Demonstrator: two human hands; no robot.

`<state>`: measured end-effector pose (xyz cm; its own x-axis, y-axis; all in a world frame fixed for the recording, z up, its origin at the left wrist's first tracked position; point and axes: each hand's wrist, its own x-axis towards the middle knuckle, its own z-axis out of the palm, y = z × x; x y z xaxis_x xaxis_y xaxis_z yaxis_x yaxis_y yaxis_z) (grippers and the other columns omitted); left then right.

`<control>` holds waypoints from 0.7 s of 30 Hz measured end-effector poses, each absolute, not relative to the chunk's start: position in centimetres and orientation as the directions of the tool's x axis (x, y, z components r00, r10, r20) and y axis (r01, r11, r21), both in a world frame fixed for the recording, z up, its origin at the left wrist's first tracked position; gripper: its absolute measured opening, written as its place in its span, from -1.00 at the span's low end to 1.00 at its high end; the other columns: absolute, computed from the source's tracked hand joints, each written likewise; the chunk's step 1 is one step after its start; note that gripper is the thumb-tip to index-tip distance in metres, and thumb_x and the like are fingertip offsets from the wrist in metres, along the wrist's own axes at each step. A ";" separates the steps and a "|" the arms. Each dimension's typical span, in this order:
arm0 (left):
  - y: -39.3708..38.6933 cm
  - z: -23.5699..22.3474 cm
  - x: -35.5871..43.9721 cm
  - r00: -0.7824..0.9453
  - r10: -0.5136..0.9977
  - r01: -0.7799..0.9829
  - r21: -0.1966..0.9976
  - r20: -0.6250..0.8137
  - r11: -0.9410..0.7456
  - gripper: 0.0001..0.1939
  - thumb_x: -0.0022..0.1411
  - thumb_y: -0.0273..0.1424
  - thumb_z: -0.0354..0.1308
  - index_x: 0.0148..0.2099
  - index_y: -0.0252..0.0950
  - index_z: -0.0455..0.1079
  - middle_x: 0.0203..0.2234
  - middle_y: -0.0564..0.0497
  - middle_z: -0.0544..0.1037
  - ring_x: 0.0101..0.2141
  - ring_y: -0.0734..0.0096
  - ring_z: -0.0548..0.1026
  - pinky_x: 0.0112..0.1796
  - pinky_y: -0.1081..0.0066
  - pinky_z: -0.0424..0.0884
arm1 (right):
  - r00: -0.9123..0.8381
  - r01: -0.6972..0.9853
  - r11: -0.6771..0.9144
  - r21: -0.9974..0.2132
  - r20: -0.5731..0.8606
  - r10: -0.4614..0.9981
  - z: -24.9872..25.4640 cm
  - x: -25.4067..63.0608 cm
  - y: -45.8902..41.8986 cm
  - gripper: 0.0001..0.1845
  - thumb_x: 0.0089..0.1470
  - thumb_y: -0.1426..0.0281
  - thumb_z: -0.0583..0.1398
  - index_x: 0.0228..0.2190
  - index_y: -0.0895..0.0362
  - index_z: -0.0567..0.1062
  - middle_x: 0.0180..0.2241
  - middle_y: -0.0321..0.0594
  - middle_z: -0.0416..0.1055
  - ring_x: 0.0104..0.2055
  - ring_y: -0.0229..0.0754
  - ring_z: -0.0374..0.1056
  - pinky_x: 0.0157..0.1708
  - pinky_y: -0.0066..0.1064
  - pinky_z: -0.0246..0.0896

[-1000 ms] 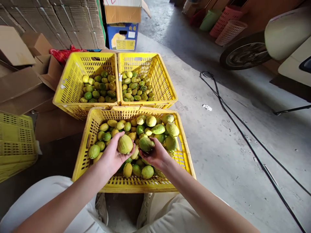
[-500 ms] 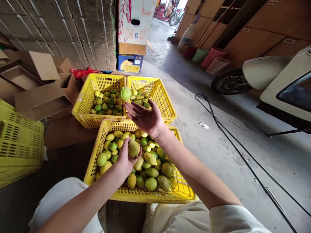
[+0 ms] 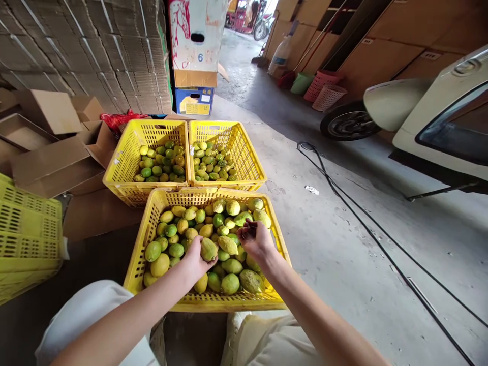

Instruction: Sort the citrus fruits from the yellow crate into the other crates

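Observation:
My left hand [image 3: 200,256] is wrapped around a greenish-yellow lemon [image 3: 208,249], held just above the front yellow crate [image 3: 282,249]. To the right, my right hand [image 3: 257,239] hovers low over the same crate. Its fingers are loosely bent and partly in shadow, with nothing visible in them. A green lemon [image 3: 242,219] lies by those fingertips, and a yellow lemon [image 3: 227,245] sits between my two hands. Many yellow and green lemons fill the front crate, some with brown, rough skin.
Two more yellow crates stand behind, a left one [image 3: 110,170] and a right one [image 3: 253,157], both holding lemons. Yellow crates [image 3: 30,239] are at far left, near opened cardboard boxes [image 3: 49,157]. A black cable [image 3: 343,195] crosses the floor before a parked vehicle [image 3: 438,117].
The green lemon that was in mid-air over the back crates is no longer airborne. My right hand has come down and back to the front crate. My left hand still holds its lemon.

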<state>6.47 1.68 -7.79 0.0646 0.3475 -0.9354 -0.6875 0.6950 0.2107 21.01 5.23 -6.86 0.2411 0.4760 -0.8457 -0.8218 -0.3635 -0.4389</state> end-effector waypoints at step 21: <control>8.6 8.9 3.0 0.026 0.996 -0.692 0.718 -0.081 0.076 -0.57 0.48 -0.19 -0.07 0.12 -0.31 0.49 0.03 -0.15 0.62 0.18 0.11 0.55 0.01 0.25 0.55 | 0.088 -0.848 -0.365 -0.385 -0.781 0.618 -8.4 21.9 5.4 -0.85 0.10 0.54 0.22 -0.42 0.06 0.42 -0.61 -0.42 0.31 -0.65 -0.35 0.18 -0.66 -0.57 0.30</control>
